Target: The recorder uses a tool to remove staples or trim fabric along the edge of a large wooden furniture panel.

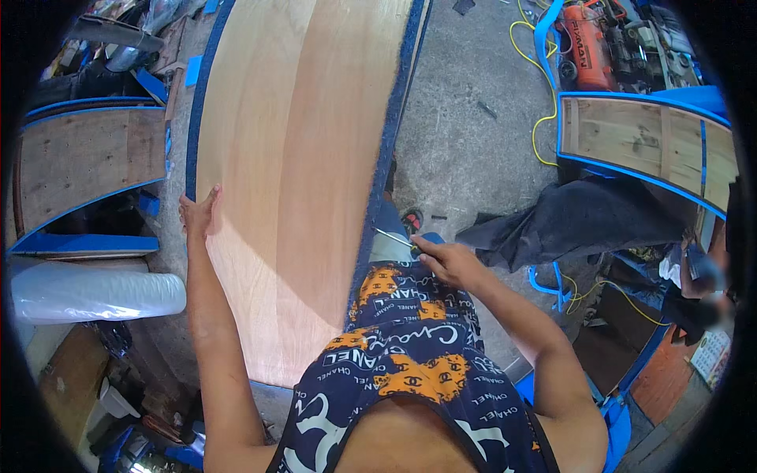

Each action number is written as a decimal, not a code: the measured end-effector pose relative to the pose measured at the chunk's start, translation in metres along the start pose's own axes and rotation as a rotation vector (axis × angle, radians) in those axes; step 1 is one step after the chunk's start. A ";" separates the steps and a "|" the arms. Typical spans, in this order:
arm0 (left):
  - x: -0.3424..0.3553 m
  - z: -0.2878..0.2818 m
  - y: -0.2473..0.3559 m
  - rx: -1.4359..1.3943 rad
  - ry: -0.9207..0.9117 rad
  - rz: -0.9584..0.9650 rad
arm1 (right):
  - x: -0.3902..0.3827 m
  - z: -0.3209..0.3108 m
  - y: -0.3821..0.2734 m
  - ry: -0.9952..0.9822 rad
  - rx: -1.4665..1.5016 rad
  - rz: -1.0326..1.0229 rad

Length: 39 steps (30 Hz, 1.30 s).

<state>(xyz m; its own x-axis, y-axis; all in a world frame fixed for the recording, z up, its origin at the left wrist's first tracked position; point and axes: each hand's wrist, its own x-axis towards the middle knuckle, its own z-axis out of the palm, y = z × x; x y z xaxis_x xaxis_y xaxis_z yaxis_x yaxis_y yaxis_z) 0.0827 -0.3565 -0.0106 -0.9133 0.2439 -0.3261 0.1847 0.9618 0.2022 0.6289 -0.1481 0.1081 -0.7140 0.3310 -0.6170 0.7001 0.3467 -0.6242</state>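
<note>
Diagonal shadow across wooden panel (296,158), black fisheye corners, bowed edges

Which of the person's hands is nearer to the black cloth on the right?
Right. The right hand, holding a thin metal tool, is just left of the black cloth; the left hand is farther, at the left edge of the wooden panel.

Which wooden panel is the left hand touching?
The long middle panel, edged dark blue; the left panel and right panel, edged bright blue, are untouched.

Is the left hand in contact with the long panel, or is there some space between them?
Touching. The head view shows the left hand lying over the left edge of the long panel, with no gap visible.
</note>
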 end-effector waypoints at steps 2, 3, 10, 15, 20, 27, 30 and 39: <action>-0.001 -0.001 0.001 0.009 -0.012 -0.026 | 0.005 -0.002 -0.001 -0.013 -0.010 0.001; -0.001 -0.001 0.002 0.010 -0.024 -0.036 | 0.009 -0.003 0.001 -0.060 -0.031 0.013; -0.006 -0.007 0.009 0.017 -0.023 -0.040 | 0.049 0.007 0.054 -0.061 0.115 -0.177; -0.001 -0.002 -0.002 -0.012 -0.036 -0.018 | 0.098 0.047 0.080 -0.164 0.128 -0.209; 0.017 0.006 -0.016 0.027 -0.015 0.031 | 0.114 0.061 0.084 -0.090 0.008 -0.309; 0.017 0.003 -0.012 0.016 -0.055 0.013 | -0.009 0.030 0.040 0.205 0.286 0.013; 0.014 0.000 -0.005 -0.021 -0.065 0.051 | -0.024 0.023 0.015 0.056 0.076 -0.078; 0.021 0.007 -0.013 -0.047 -0.046 0.065 | -0.017 0.022 -0.013 0.023 -0.021 -0.016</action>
<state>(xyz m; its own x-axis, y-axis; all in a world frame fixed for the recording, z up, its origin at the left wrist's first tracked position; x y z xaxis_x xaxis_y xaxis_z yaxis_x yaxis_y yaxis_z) 0.0641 -0.3628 -0.0260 -0.8822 0.3122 -0.3524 0.2248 0.9370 0.2674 0.6321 -0.1779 0.1162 -0.7252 0.3451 -0.5958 0.6885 0.3704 -0.6235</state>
